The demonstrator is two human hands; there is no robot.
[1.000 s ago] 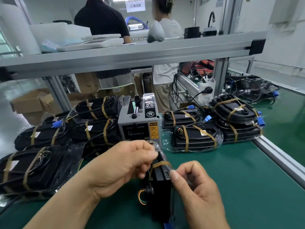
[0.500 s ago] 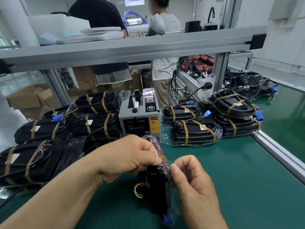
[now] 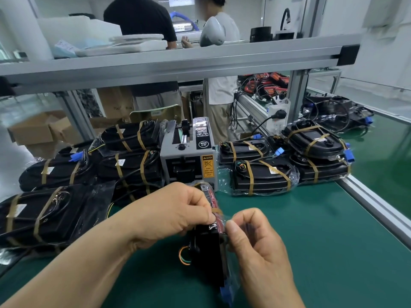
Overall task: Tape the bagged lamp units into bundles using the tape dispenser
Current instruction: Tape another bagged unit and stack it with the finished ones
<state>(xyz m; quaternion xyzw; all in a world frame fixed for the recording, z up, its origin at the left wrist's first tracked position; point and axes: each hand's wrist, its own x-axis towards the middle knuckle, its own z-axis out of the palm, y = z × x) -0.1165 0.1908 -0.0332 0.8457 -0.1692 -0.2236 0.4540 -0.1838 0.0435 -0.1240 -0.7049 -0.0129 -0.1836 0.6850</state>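
Observation:
A black bagged lamp unit [image 3: 206,252] stands on edge on the green mat, a strip of brown tape [image 3: 216,211] across its top. My left hand [image 3: 173,216] grips the unit's top from the left, fingers curled over the bag. My right hand [image 3: 255,245] pinches the clear bag and tape at the top right edge. The grey tape dispenser [image 3: 189,156] sits just behind them. Taped bundles lie on the left [image 3: 131,167] and on the right [image 3: 262,176] of the dispenser.
An aluminium rail [image 3: 378,210] bounds the green mat [image 3: 311,252] on the right. A metal shelf beam [image 3: 169,63] crosses overhead. Two people [image 3: 142,23] stand behind the bench. Cardboard boxes [image 3: 33,132] lie at far left. A power socket [image 3: 278,114] hangs on the post.
The tape strip on top of the unit has been pressed down flatter. Both hands stay on the unit, which has turned slightly and shows a red part.

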